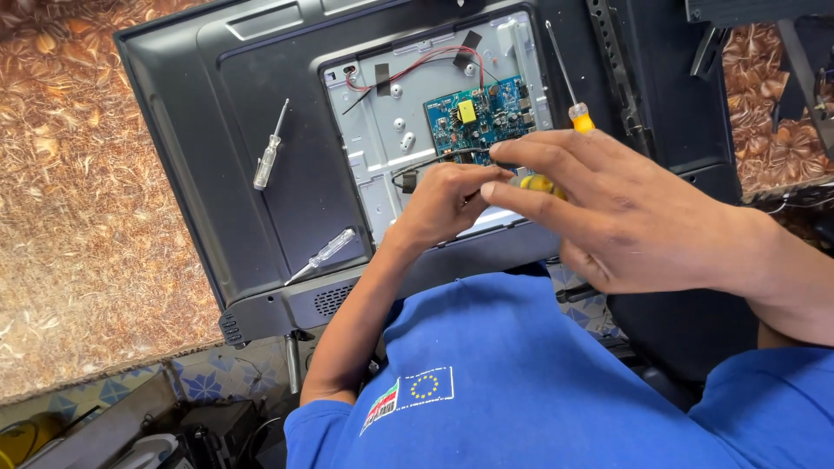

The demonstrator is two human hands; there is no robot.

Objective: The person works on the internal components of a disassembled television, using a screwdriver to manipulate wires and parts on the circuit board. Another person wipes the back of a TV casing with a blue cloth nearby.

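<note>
Currently, a flat-panel television (261,174) lies face down, its rear cover partly removed to expose a grey metal chassis plate (382,130). A blue circuit board (478,117) is mounted on that plate, toward its far side from the person, and serves as the reference point below.

Left hand (443,204): positioned just on the near side of the circuit board, over the lower part of the chassis plate. Its fingers are curled inward and pressed together around a black cable (434,158) that runs along the board's near edge; exactly what the fingertips pinch cannot be determined.

Right hand (625,217): held above the set, nearer the camera, to the right of the circuit board. Its fingers are extended and slightly spread, with the fingertips directed toward the left hand. A yellow object shows between the two hands, but whether the right hand grips it cannot be determined.

A yellow-handled screwdriver (569,82) rests just right of the circuit board, shaft pointing away from the person. Two clear-handled screwdrivers lie on the black rear cover well left of the board: one (269,148) farther away, one (323,254) nearer the person. Red wires (417,65) run beyond the board's far edge. The person wears a blue shirt (521,382).
</note>
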